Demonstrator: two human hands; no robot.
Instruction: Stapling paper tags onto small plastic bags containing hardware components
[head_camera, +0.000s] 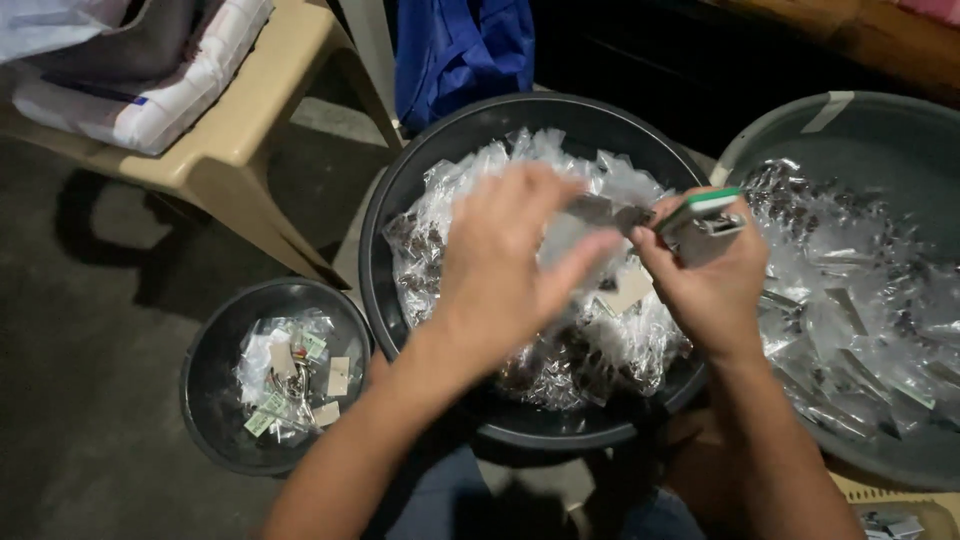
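Item, at 7 o'clock: small dark basin (205, 400) on the floor, holding a few clear packets and paper slips (338, 376).

Item, centre: large black basin (385, 235), heaped with small clear plastic packets (560, 360) of dark contents.

Item, above the heap: left hand (505, 265), fingers closed around a small clear packet (575, 235), which is blurred; thumb and forefinger pinch its upper edge toward 3 o'clock.

Item, at 3 o'clock of the left hand: right hand (705, 275), grip clamped on a small stapler (705, 222) with a green top, its nose meeting the packet's edge.

Handling judgement: the packet looks light, soft and slippery, film easily crumpled or torn; best pinched at the folded top, clear of the contents.

Item, at 3 o'clock: grey basin (880, 140) with more packets.

Item, at 11 o'clock: beige plastic chair (250, 130) carrying folded cloth. Item, at 12 o'clock: blue bag (460, 50).
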